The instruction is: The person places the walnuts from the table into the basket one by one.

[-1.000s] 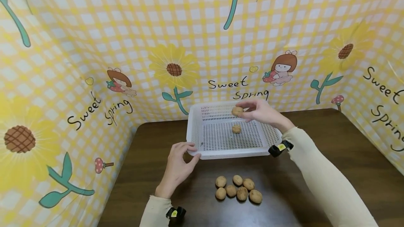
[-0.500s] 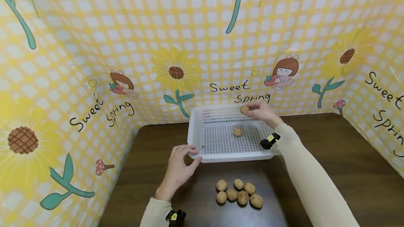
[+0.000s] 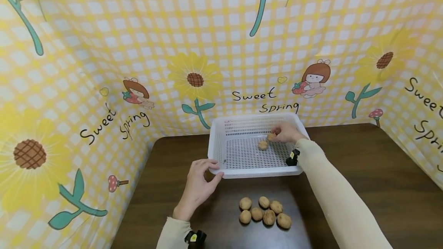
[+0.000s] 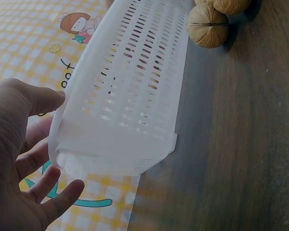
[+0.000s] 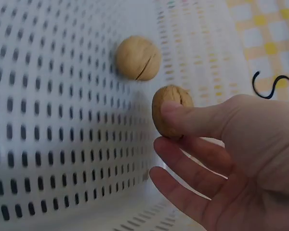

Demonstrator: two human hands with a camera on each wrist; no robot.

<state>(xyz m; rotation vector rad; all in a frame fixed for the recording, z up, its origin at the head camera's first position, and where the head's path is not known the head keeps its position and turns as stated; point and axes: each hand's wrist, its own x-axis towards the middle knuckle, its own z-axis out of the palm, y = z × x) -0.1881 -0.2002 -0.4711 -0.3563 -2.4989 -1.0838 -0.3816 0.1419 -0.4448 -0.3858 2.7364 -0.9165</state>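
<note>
A white perforated plastic basket (image 3: 256, 173) stands on the table. My left hand (image 3: 199, 183) holds its near left corner, the thumb on the outside of the rim and fingers reaching behind it in the left wrist view. Inside the basket, my right hand (image 3: 288, 133) pinches a walnut (image 5: 172, 110) between thumb and fingers, low over the perforated floor. Another walnut (image 3: 262, 145) lies on that floor, just left of the held one. Several more walnuts (image 3: 268, 217) sit in a loose cluster on the table in front of the basket.
The dark brown wooden table (image 3: 349, 164) extends to both sides of the basket. Behind it and along the sides hangs a yellow checked cloth (image 3: 221, 41) with printed sunflowers, close to the basket's back wall.
My right hand has carried its walnut from above the basket's back part down to near the basket floor. The left hand stays at the corner, and the table cluster looks the same.
</note>
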